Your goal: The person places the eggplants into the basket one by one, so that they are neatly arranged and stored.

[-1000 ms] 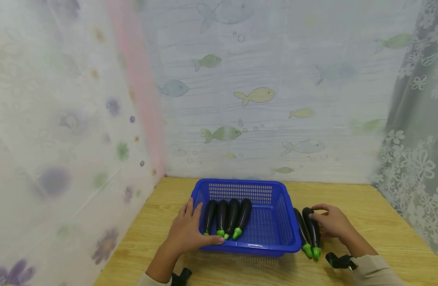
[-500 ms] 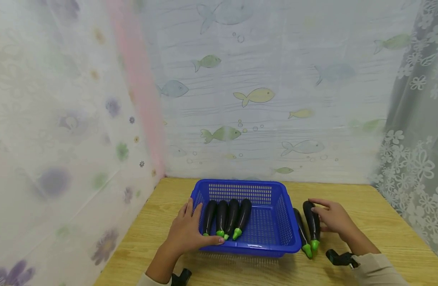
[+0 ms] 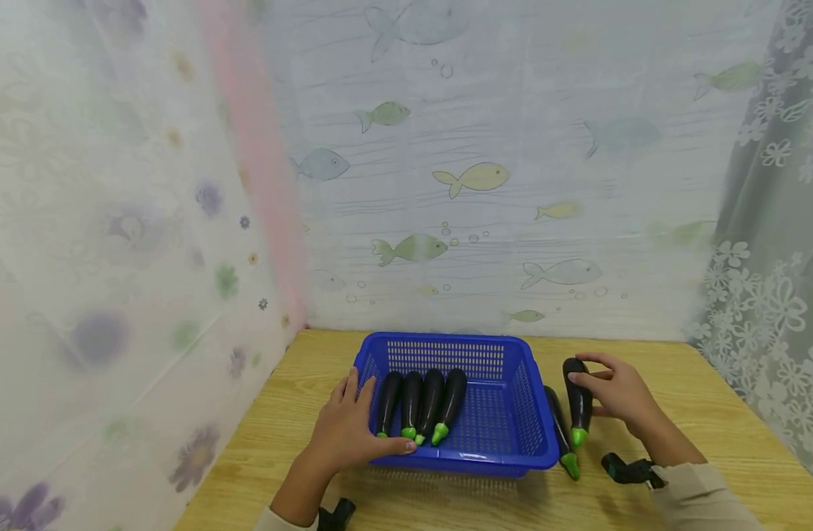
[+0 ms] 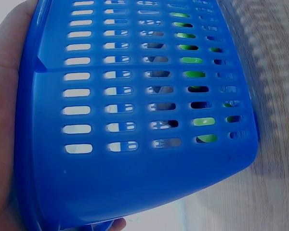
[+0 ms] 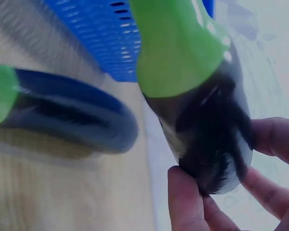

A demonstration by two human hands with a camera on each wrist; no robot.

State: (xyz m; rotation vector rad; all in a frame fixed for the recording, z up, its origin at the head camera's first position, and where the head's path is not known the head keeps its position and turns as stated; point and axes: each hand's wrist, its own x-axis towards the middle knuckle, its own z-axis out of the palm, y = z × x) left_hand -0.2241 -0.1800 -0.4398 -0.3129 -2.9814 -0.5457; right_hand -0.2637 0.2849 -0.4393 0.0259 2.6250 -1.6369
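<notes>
My right hand pinches a dark purple eggplant near its rounded end, the bright green cap pointing down toward me. In the right wrist view, thumb and fingers close around this held eggplant, which is raised over the table. A second eggplant lies on the table against the basket's right side. My left hand holds the near left corner of a blue plastic basket, thumb along the front rim and fingers over the left rim. Several eggplants lie side by side in the basket's left half.
The basket stands on a light wooden table. Behind it hangs a pale fish-print curtain, and a flower-print sheet flanks the left side. Slotted openings in the basket wall show the green caps inside.
My right hand has lifted one eggplant away from the other beside the basket and moved it up and slightly back. The left hand and basket have stayed put.
</notes>
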